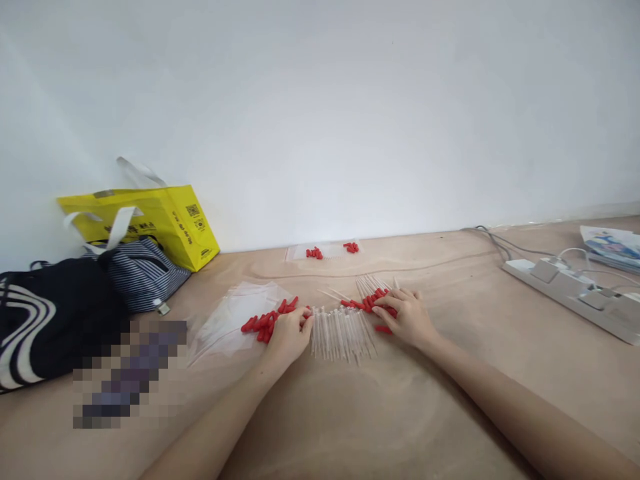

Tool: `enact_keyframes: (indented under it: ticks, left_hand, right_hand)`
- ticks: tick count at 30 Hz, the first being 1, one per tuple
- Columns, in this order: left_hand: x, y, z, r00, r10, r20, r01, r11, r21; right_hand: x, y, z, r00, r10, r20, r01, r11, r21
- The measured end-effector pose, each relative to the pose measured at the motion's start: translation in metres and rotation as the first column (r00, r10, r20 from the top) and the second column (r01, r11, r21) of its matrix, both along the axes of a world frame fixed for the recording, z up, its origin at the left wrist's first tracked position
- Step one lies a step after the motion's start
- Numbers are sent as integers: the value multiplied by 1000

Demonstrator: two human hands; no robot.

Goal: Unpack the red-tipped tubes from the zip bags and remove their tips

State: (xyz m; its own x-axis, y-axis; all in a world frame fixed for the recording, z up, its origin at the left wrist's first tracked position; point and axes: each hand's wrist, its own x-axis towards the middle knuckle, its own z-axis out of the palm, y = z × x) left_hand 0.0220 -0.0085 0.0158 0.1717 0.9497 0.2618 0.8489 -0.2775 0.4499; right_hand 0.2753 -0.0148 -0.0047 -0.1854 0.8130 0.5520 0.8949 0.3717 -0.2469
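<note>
A row of thin clear dropper tubes (343, 337) lies side by side on the table between my hands. My left hand (290, 337) is at the left end of this row, its thumb and fingers closed in a pinch with a bit of red rubber bulb (308, 311) at the tips. Just beyond it, a pile of red rubber bulbs (265, 323) rests on clear plastic bags (235, 313). My right hand (407, 317) curls its fingers over a second cluster of red bulbs (370, 300), from which thin clear tubes fan out behind. One red bulb (383, 329) lies below those fingers.
Farther back, a clear bag (330, 251) carries two small groups of red bulbs. A yellow bag (185, 227), a striped pouch (145, 270) and a black bag (55, 320) stand left. On the right are a power strip (570, 293) with cables and a printed packet (613, 243).
</note>
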Motion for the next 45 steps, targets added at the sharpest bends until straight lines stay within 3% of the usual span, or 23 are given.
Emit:
enact_keyframes:
  ticks: [6,10,14,18,21,24,27,29,32,34,37,39,42,45]
  left_hand:
    - [-12,-9,-15,991,-113,72,99,979,177]
    - [-12,-16,-21,987,-155,54,126,928,351]
    - [-6,-22,-21,981,-191,-42,186,847,498]
    - [-3,-23,-17,981,-191,-41,184,833,522]
    - [2,-19,-13,978,-207,7,178,854,488]
    - [13,-14,-8,973,-205,107,152,916,370]
    - [24,-11,-5,964,-55,259,-16,964,266]
    - [25,-13,-4,961,25,274,-116,940,322]
    - [21,-18,-4,988,-65,142,-1,907,422]
    - [20,-22,-5,983,-153,102,106,925,364]
    - [26,-26,-7,961,-153,228,109,975,195]
    - [31,-26,-9,908,-72,414,43,996,79]
    - [32,-21,-11,732,47,680,-24,999,-44]
    - [22,-14,-11,615,46,787,10,998,-66]
  right_hand:
    - [-31,23,17,984,-81,159,109,978,-180]
    - [-43,30,17,964,-107,242,171,950,-261]
    - [-47,31,15,947,-129,295,210,942,-263]
    - [-48,28,17,955,-193,227,248,938,-244]
    - [-49,21,20,975,-215,56,223,950,-221]
    - [-53,9,21,986,-122,-113,97,974,-205]
    - [-57,-3,19,983,2,-183,-31,987,-158]
    - [-57,-10,17,983,63,-173,-85,989,-122]
    - [-55,-19,13,984,109,-138,-124,987,-104]
    - [-55,-24,11,982,116,-146,-131,987,-98]
    - [-60,-28,8,973,138,-183,-155,985,-82]
    - [-64,-30,7,969,165,-185,-181,981,-72]
    - [-66,-30,7,971,194,-143,-203,977,-58]
    - [-62,-27,7,978,191,-89,-192,981,-7]
